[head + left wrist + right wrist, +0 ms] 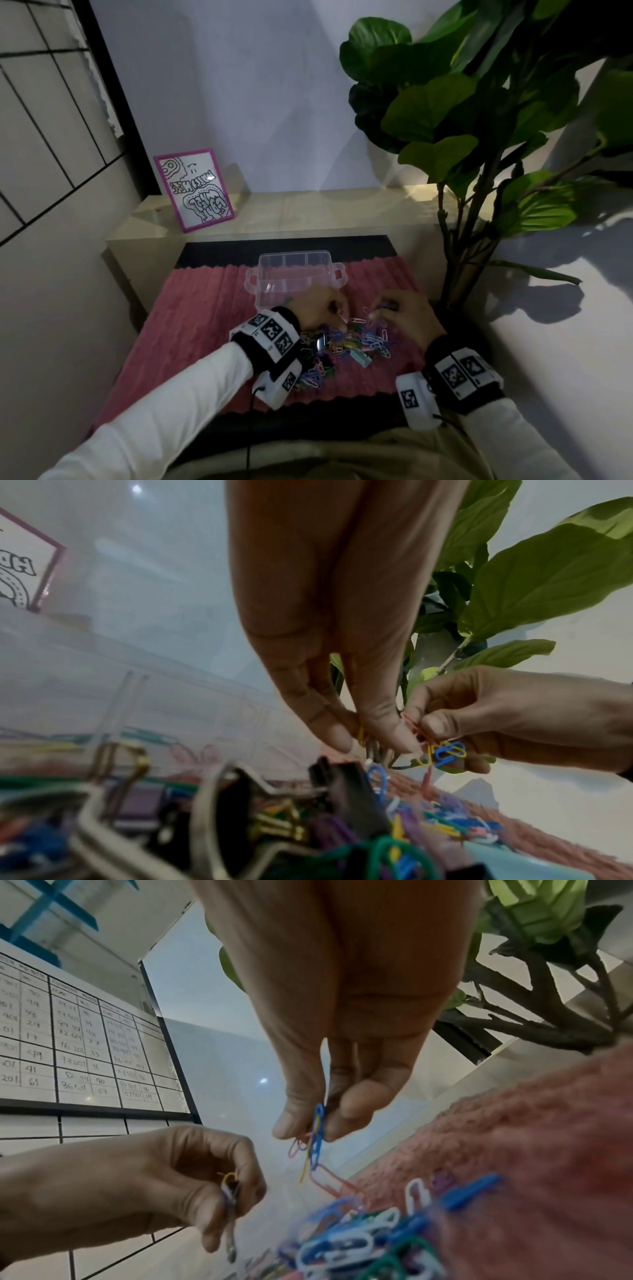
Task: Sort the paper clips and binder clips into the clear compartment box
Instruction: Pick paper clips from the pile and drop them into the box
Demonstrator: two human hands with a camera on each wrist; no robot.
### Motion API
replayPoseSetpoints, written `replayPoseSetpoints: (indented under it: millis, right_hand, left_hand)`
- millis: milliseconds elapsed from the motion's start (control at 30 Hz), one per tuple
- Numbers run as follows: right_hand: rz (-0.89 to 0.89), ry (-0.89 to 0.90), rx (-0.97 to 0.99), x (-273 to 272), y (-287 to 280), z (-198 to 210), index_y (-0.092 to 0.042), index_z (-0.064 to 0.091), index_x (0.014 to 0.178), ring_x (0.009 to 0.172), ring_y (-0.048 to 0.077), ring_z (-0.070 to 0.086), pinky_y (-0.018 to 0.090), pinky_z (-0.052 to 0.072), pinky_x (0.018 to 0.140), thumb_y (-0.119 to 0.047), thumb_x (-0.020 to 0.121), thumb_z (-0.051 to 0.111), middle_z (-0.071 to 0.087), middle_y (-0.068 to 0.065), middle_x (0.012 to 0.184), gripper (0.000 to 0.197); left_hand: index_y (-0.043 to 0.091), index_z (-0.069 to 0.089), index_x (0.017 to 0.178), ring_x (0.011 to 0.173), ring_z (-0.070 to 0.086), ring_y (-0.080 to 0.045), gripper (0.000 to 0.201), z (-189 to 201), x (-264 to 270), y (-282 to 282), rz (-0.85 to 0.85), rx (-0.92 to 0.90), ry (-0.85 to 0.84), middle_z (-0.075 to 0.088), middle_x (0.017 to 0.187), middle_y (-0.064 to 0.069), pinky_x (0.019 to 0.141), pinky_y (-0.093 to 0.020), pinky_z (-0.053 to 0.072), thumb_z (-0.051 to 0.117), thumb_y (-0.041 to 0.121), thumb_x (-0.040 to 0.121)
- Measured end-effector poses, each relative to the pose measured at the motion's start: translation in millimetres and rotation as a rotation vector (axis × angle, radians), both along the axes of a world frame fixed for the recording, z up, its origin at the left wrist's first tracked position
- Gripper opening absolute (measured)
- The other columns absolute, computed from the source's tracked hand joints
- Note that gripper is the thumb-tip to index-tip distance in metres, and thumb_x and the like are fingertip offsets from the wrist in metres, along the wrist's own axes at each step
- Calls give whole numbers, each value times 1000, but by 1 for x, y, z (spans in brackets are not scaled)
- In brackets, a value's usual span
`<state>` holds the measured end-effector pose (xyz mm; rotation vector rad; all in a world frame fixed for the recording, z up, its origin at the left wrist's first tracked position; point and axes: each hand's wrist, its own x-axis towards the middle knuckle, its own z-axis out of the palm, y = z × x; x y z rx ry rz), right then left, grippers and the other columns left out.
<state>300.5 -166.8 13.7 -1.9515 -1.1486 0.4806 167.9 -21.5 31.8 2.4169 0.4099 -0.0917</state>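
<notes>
The left hand (317,308) hangs over the far left edge of the pile (346,346), its fingers curled down and pinching a few small clips (230,1185), one yellow and the others dark (their kind is too blurred to tell). The right hand (402,313) hovers just beside it over the pile's far right edge, thumb and fingers pinching a tangled bunch (441,753) of blue, yellow and pink paper clips; a pink one dangles from the bunch toward the pile. The two hands are near each other, fingertips close but apart.

The pile lies on a pink ribbed mat (205,308) on the worktop (144,246), between the two wrists. It mixes coloured paper clips with binder clips (346,796), whose black bodies and metal handles show in the left wrist view. A pale teal block (361,358) sits at the pile's near right side.

The clear box (294,279) stands open on the mat just beyond the hands, with dividers along its far side. What its compartments hold cannot be told from the head view.

Further back, a pink-framed drawing (193,190) leans against the wall on a pale ledge (342,212). A large-leaved plant (479,120) rises at the right. Both wrists wear white units printed with black markers, over white sleeves.
</notes>
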Motion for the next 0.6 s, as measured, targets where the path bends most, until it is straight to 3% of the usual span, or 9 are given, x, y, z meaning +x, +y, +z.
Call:
replayPoseSetpoints:
  millis: [100, 167, 233, 300, 400, 600]
  right_hand:
    - [-1, 90, 19, -5, 3, 0, -14, 66, 71, 58, 3, 59, 9, 47, 52, -2, 75, 69, 65, 5, 72, 13]
    - [-4, 128, 37, -6, 4, 0, -15, 67, 73, 68, 17, 63, 17, 53, 56, -1, 75, 69, 67, 12, 79, 15]
    - [-13, 156, 74, -4, 3, 0, -22, 67, 69, 74, 21, 64, 30, 56, 64, -2, 72, 72, 68, 13, 80, 21]
    - [-27, 155, 117, -1, 0, 0, -28, 68, 65, 73, 16, 63, 34, 54, 69, -1, 69, 74, 68, -1, 71, 28]
    - [-61, 131, 159, 3, -5, 0, -34, 68, 61, 70, 10, 64, 26, 51, 72, -5, 67, 76, 70, -8, 65, 31]
    - [-126, 226, 206, 6, -12, -1, -22, 67, 64, 56, 4, 62, 18, 52, 57, 3, 71, 72, 66, -8, 56, 26]
  left_hand:
    - [8, 69, 89, 77, 55, -6, 18, 1, -3, 2, 22, -51, -25, 70, 96, -8, 72, -22, 42, 74, 13, 72]
    - [9, 71, 91, 76, 56, -3, 20, 3, -2, 2, 8, -76, -23, 71, 97, -7, 78, -23, 46, 74, 13, 72]
    - [11, 71, 93, 74, 55, 2, 21, 2, 0, 1, -2, -81, -26, 71, 99, -6, 75, -14, 44, 74, 15, 72]
    - [7, 70, 97, 68, 56, 5, 21, 1, 4, 0, 33, -140, -57, 71, 102, -11, 66, -4, 45, 71, 14, 76]
    - [-4, 66, 100, 64, 60, -2, 20, 2, 12, -5, 106, -261, -99, 68, 96, -17, 62, -7, 51, 63, 6, 83]
    - [-1, 65, 95, 64, 56, -5, 13, 11, 17, -4, 75, -196, -119, 59, 74, 5, 57, -9, 49, 61, 3, 83]
